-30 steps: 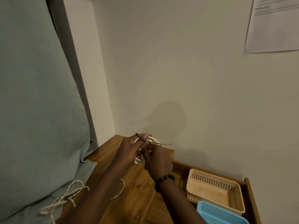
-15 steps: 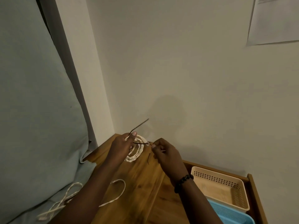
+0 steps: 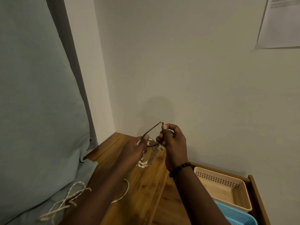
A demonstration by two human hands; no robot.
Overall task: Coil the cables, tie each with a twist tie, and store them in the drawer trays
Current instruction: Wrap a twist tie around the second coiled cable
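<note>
My left hand (image 3: 135, 149) grips a coiled white cable (image 3: 148, 159) above the wooden top (image 3: 146, 192). A thin dark twist tie (image 3: 151, 129) passes through the coil; one end sticks up past my left thumb. My right hand (image 3: 172, 143) pinches the tie's other end, raised beside the first end. A beige tray (image 3: 241, 187) and a blue tray (image 3: 238, 216) sit in the open drawer at the lower right. Another loose white cable (image 3: 68, 200) lies at the lower left, partly under my left arm.
A large pale-blue cushion (image 3: 35, 95) fills the left side and leans over the wooden top's edge. The wall stands close behind the hands, with a sheet of paper (image 3: 282, 21) stuck on it at the upper right. The drawer's wooden side (image 3: 258, 200) borders the trays.
The right hand has lifted its end of the twist tie up beside the other end. The coil now hangs lower in the left hand. The camera tilted slightly.
</note>
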